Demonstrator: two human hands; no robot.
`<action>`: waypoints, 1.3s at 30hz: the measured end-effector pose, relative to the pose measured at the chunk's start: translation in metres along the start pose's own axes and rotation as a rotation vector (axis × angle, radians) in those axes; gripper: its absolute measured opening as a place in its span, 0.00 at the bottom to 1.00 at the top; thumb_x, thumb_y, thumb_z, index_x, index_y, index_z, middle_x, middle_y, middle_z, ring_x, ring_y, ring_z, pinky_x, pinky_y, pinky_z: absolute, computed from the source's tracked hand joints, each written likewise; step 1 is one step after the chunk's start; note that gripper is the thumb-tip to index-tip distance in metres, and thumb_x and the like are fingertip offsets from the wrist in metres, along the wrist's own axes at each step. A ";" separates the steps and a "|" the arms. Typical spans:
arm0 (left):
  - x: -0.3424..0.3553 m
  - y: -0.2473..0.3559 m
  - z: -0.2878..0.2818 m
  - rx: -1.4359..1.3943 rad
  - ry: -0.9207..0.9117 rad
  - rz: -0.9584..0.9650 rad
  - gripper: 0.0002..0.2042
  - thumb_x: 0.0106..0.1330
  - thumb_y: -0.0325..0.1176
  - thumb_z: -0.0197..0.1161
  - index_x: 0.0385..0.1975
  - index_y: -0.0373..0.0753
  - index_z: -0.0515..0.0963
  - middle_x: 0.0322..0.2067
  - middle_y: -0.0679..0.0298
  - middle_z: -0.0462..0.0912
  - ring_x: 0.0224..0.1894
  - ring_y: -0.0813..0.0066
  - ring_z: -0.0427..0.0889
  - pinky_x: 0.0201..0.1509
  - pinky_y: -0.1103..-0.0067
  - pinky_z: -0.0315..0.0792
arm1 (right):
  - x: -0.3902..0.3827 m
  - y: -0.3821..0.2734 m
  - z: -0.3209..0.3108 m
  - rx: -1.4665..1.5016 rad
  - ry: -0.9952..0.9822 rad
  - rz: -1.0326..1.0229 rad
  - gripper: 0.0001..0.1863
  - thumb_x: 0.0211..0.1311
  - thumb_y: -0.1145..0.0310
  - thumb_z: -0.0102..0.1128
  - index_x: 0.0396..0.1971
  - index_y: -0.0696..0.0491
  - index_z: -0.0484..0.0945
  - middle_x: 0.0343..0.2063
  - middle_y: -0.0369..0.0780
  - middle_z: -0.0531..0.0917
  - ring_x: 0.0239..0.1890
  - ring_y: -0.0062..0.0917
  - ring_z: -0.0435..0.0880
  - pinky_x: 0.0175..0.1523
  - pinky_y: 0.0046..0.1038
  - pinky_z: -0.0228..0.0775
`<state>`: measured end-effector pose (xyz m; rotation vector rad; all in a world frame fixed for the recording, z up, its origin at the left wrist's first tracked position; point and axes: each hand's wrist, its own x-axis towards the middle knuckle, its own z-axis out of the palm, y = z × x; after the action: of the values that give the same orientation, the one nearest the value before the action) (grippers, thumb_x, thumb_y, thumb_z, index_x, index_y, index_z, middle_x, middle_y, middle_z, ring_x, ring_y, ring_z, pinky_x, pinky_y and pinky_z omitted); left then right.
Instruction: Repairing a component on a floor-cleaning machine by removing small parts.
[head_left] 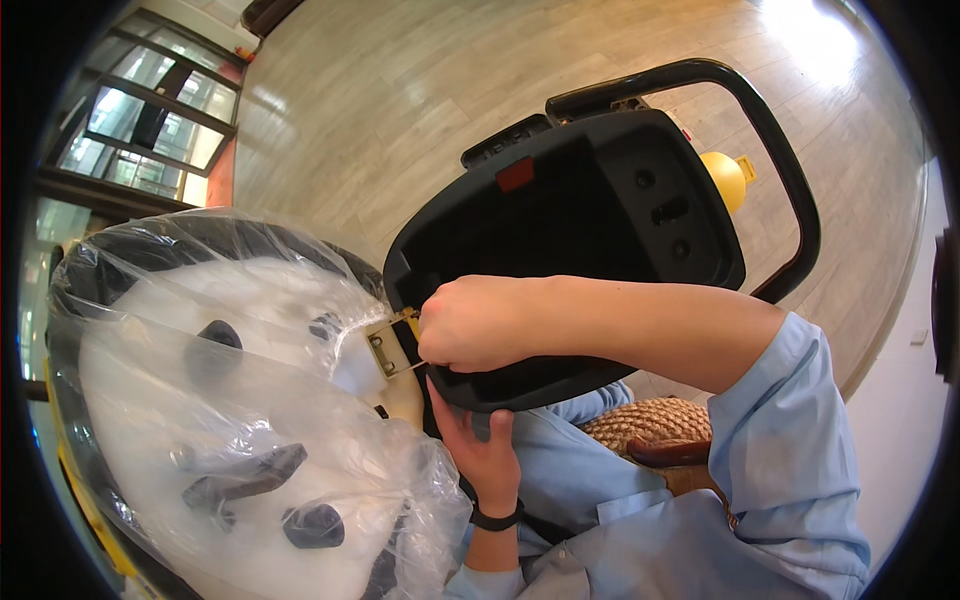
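One clenched right hand [472, 325] — any contents hidden — is over your black lid [560, 225]. Your left hand [486, 455] spreads at its rim.

pale plank floor [400, 70], bright glare upper right

No readable text from my end: I can't make out a single word, number or sign anywhere in this view. The red patch [516, 174] on the black shell [560, 235] gives me no legible marking, and the small red-and-white bit [687, 132] near the black tubular handle [797, 195] is too tiny for me to read.
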<state>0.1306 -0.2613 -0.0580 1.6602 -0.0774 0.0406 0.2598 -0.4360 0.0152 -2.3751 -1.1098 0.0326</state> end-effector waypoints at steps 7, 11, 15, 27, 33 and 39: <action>-0.001 -0.001 0.000 0.008 0.004 -0.009 0.53 0.64 0.51 0.78 0.80 0.31 0.51 0.75 0.50 0.62 0.75 0.60 0.65 0.78 0.63 0.59 | 0.000 0.002 0.008 -0.135 0.027 -0.088 0.11 0.57 0.62 0.72 0.32 0.55 0.87 0.29 0.43 0.87 0.37 0.40 0.90 0.41 0.39 0.85; -0.001 -0.001 0.001 -0.007 0.014 0.003 0.53 0.63 0.51 0.78 0.79 0.31 0.51 0.75 0.50 0.63 0.75 0.60 0.66 0.78 0.64 0.59 | 0.001 0.000 0.011 -0.070 0.043 -0.056 0.11 0.59 0.64 0.70 0.37 0.55 0.85 0.31 0.45 0.87 0.39 0.41 0.90 0.42 0.41 0.84; -0.001 -0.001 0.001 -0.019 0.011 -0.005 0.54 0.63 0.51 0.78 0.80 0.31 0.51 0.75 0.50 0.63 0.75 0.60 0.66 0.78 0.64 0.59 | -0.002 0.003 0.010 0.055 0.070 -0.085 0.09 0.60 0.67 0.66 0.36 0.57 0.85 0.29 0.47 0.87 0.36 0.44 0.90 0.40 0.42 0.84; 0.000 0.000 0.001 -0.015 0.001 0.012 0.53 0.65 0.49 0.78 0.79 0.30 0.50 0.74 0.50 0.64 0.74 0.61 0.67 0.77 0.65 0.61 | -0.001 -0.001 -0.005 -0.106 -0.043 0.003 0.08 0.58 0.67 0.68 0.29 0.57 0.86 0.28 0.48 0.88 0.33 0.43 0.91 0.39 0.42 0.84; -0.001 -0.004 -0.001 -0.031 -0.010 0.030 0.53 0.65 0.49 0.78 0.80 0.30 0.50 0.76 0.52 0.61 0.73 0.63 0.69 0.76 0.68 0.63 | -0.002 -0.003 0.010 0.004 0.081 0.011 0.09 0.59 0.67 0.66 0.30 0.57 0.85 0.27 0.46 0.87 0.35 0.44 0.90 0.40 0.43 0.83; -0.001 -0.003 0.000 -0.018 0.019 0.008 0.53 0.64 0.49 0.78 0.79 0.30 0.51 0.75 0.50 0.63 0.75 0.61 0.66 0.78 0.65 0.60 | -0.005 -0.005 -0.007 0.121 -0.074 0.059 0.08 0.60 0.69 0.65 0.31 0.59 0.85 0.27 0.49 0.87 0.34 0.46 0.90 0.39 0.43 0.83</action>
<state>0.1297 -0.2611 -0.0613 1.6413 -0.0701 0.0611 0.2551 -0.4401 0.0227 -2.3144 -1.0407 0.2040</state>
